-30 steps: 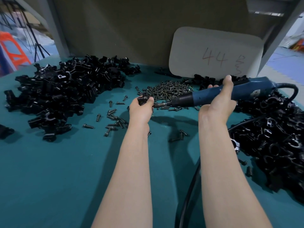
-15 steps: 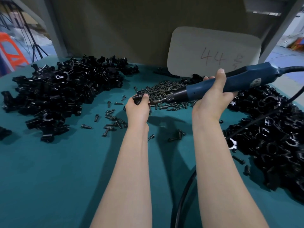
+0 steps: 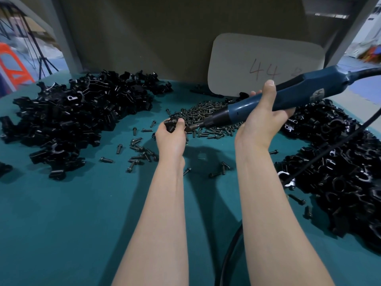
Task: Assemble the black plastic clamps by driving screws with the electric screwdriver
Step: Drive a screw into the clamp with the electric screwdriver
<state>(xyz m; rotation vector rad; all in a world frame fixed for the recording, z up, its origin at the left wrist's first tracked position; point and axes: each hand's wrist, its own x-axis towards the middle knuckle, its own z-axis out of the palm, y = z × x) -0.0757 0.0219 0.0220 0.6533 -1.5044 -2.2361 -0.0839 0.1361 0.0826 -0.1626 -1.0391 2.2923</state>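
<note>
Pinches a clamp in the curled fingers of the left hand, above the desk just beside the screws. Wraps the right hand round the screwdriver, thumb up across the barrel. Slants its long axis from upper right down to lower left, bit pointing left at the clamp. Works between a left heap and a right heap of clamps.

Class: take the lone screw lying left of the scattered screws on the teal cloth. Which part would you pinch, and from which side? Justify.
Best pinch the lone screw across its shank, coming straight down from above. It lies flat on the cloth, apart from its neighbours, so both long sides are free for fingertips.
</note>
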